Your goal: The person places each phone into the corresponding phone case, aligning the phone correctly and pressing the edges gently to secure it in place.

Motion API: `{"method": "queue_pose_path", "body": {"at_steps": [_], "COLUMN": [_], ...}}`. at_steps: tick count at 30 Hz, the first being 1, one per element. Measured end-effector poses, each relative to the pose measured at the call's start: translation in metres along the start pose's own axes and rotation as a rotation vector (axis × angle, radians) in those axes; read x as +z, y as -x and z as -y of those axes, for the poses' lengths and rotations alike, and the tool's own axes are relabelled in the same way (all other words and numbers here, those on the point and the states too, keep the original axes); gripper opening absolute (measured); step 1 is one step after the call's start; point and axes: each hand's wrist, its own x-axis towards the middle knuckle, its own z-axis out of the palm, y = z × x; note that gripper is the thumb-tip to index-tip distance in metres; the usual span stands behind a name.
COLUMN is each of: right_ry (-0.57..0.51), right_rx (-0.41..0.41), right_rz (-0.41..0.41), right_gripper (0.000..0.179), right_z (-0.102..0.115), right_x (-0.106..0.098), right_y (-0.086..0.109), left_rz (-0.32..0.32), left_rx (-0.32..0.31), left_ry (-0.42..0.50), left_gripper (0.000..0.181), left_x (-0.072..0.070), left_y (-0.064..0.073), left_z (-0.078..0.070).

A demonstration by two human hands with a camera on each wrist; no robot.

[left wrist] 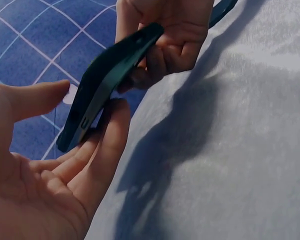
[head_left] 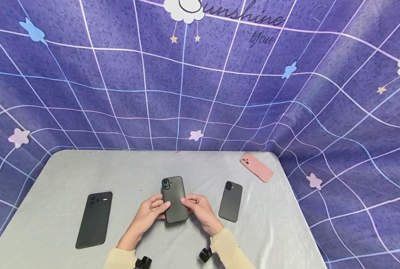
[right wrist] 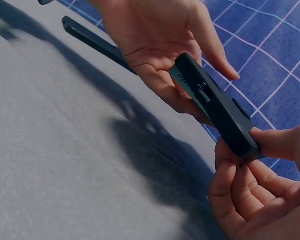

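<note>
In the head view, a dark phone case (head_left: pixel 175 201) with two camera rings at its upper left is held up between both hands. My left hand (head_left: pixel 148 215) holds its left edge, thumb on the back and fingers behind. My right hand (head_left: pixel 201 212) pinches the opposite edge. The left wrist view shows the case (left wrist: pixel 102 75) edge-on and looking bowed, with a paler strip along its inner side. From the right wrist, a lighter edge with small holes shows beside the dark case (right wrist: pixel 217 110); how far a phone sits inside, I cannot tell.
On the grey cloth-covered table (head_left: pixel 132 168) lie a large black phone (head_left: pixel 94 220) at left, a smaller dark phone (head_left: pixel 231 201) right of my hands, and a pink phone case (head_left: pixel 256 168) at the back right. A purple gridded curtain (head_left: pixel 159 82) hangs behind.
</note>
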Motion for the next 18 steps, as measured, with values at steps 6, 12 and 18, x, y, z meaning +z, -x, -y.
{"method": "queue_pose_path", "body": {"at_steps": [6, 12, 18], "right_ry": [0.020, 0.020, 0.023], "right_rx": [0.004, 0.019, 0.023], "right_rz": [0.034, 0.056, 0.094], "right_gripper": [0.020, 0.019, 0.018], "right_z": [0.004, 0.005, 0.006], "right_x": [-0.006, -0.010, -0.015], "right_y": [0.000, -0.002, -0.004], "left_rz": [0.010, 0.052, 0.094], "left_rx": [-0.001, -0.002, 0.012], "left_ry": [-0.016, -0.037, -0.028], "left_gripper": [0.059, 0.060, 0.053], "left_x": [-0.005, -0.008, -0.013], "left_y": [0.004, 0.006, 0.002], "left_z": [-0.004, -0.004, -0.001]}}
